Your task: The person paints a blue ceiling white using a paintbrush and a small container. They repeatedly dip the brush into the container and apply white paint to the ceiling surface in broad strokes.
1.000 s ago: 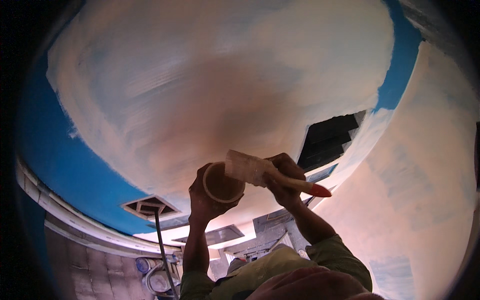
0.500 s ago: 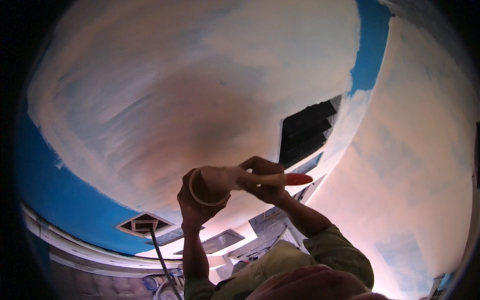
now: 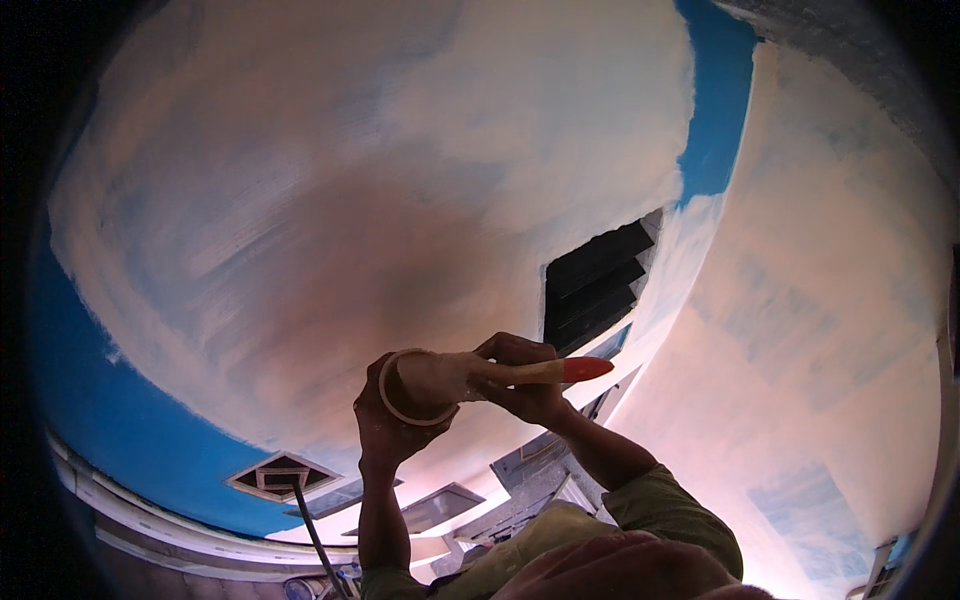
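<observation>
My left hand point(image 3: 383, 432) is wrapped around a round, open paint container point(image 3: 384, 384), whose pale rim is tilted toward me. In my right hand point(image 3: 537, 402) is a wide paintbrush point(image 3: 538, 373) with a pale wooden handle and a red end. Its bristles lie over the container's mouth and reach partly inside; whether they touch the inner wall I cannot tell. Both hands are close together in front of a wall point(image 3: 330, 250) streaked with whitish paint over blue. How much paint the container holds is hidden in shadow.
Bare blue bands point(image 3: 150, 385) border the whitish area at left and upper right. A dark slatted opening point(image 3: 600, 285) is just beyond my right hand. Lower left are a framed vent-like opening point(image 3: 283, 474) and a slanting pole point(image 3: 318, 537). Another patchily painted wall point(image 3: 790, 300) adjoins at right.
The view has shifted slightly, so the wall and its openings appear a little farther left. The brush has tipped slightly, and its bristles sit lower over the container's mouth. Both grips are unchanged.
</observation>
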